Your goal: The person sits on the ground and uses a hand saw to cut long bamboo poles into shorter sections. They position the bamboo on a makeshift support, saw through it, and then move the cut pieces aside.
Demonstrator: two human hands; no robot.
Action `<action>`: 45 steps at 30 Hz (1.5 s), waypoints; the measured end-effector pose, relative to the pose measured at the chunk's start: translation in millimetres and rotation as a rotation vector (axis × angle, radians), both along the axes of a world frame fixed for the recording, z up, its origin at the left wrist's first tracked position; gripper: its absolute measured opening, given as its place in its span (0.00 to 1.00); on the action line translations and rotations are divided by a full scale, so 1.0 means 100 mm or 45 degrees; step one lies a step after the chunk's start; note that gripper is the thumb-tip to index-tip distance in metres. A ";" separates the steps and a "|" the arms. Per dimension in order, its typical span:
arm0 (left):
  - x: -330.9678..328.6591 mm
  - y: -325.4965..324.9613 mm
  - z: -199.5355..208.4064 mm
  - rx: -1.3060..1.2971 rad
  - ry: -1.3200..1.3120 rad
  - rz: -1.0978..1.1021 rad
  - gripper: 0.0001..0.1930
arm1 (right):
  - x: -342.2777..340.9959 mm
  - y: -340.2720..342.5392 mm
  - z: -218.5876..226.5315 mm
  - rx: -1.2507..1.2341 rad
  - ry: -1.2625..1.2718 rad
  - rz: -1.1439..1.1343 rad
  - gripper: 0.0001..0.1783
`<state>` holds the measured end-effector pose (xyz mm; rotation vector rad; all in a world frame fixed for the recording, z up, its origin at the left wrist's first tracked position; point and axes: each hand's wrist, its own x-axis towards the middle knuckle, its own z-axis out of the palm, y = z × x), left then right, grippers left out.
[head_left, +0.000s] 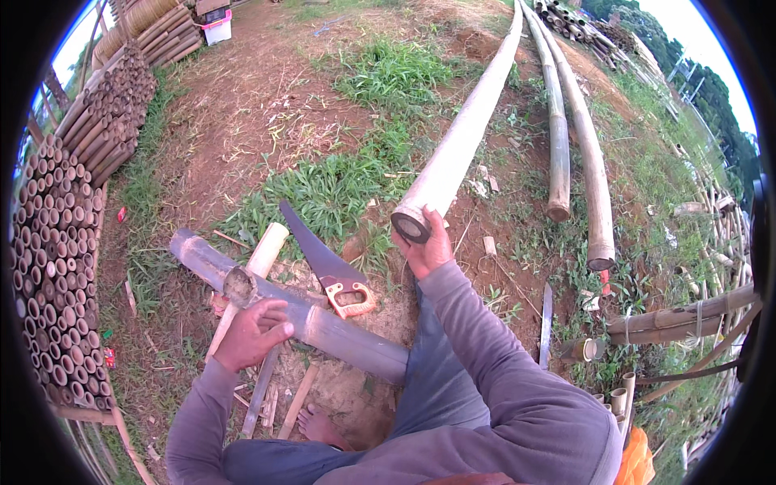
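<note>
My right hand (428, 247) grips the near end of a long pale bamboo pole (465, 133), whose dark-rimmed cut end faces me. The pole stretches away toward the far right. My left hand (252, 333) holds nothing, its fingers apart and bent, just over a thick greyish bamboo log (347, 338) lying crosswise before me. Whether it touches the log I cannot tell. Beside that hand is a short round bamboo piece (239, 283) at the log. A pale bamboo length (267, 249) passes under the log. Next to the log lies a handsaw (323, 259) with a wooden handle.
Two more long bamboo poles (578, 137) lie on the ground to the right. A long flat blade (546, 323) is near my right arm. Stacked cut bamboo (61, 267) lines the left side. Tied bamboo (679, 319) stands at the right, near an orange cloth or bag (636, 459).
</note>
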<state>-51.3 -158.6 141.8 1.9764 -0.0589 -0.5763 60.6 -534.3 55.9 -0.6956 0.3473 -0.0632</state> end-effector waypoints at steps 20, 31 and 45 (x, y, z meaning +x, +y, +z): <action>0.03 -0.18 0.04 -0.219 0.238 -0.304 0.49 | 0.22 -0.23 0.11 -0.215 -0.108 0.314 0.78; -1.04 1.20 0.15 0.034 0.472 -0.167 0.55 | -0.13 1.17 0.15 -0.060 0.007 0.301 0.42; -3.29 3.04 0.16 1.396 0.485 0.360 0.41 | -2.53 3.37 -0.32 0.083 0.492 1.403 0.56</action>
